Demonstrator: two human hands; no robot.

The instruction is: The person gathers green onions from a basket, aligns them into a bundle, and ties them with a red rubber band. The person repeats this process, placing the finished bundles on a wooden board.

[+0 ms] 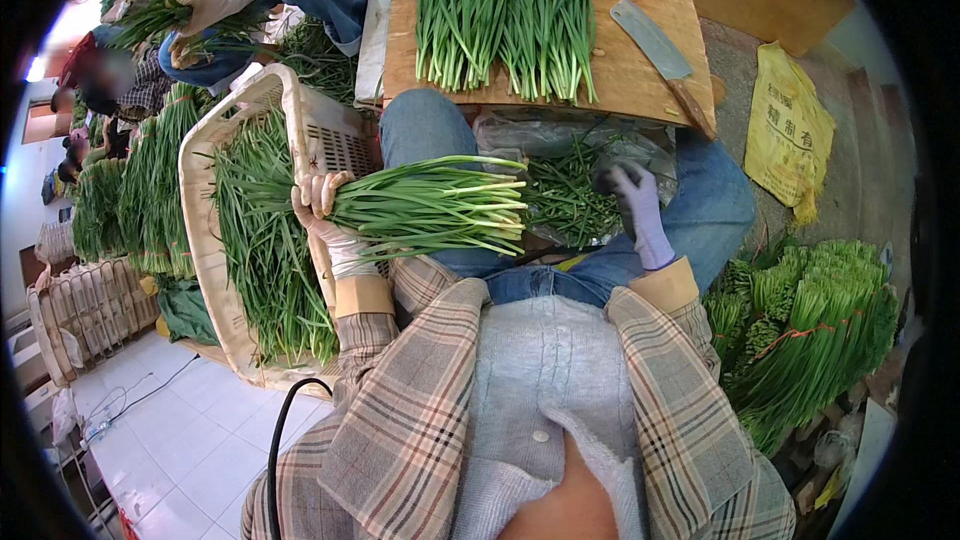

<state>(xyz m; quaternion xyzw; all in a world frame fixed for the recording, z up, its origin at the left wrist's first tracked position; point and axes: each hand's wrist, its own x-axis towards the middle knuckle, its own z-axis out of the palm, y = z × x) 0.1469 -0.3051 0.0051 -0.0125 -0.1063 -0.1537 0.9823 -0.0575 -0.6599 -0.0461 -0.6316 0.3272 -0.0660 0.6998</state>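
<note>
My left hand (pixel 330 229), in a thin whitish glove, grips a bunch of garlic chives (pixel 442 202) by its leafy part. Their pale cut ends point right, over my lap. My right hand (pixel 637 202) wears a lavender knit glove with dark fingers. It hovers, slightly blurred, beside a heap of short green trimmings (pixel 570 191) on clear plastic; nothing shows in its grasp. Beyond my knees, more chives (pixel 510 22) lie in rows on a wooden board (pixel 637 67). A cleaver (pixel 660 49) rests at the board's right, handle towards me.
A pale plastic crate (pixel 199 165) of loose chives stands at my left. Tied bundles (pixel 817 330) lie at right near a yellow woven sack (pixel 787 127). Upper left, another person's gloved hand (pixel 210 7) holds greens. Stacked bundles (pixel 154 172) and a black cable (pixel 281 427) are also at left.
</note>
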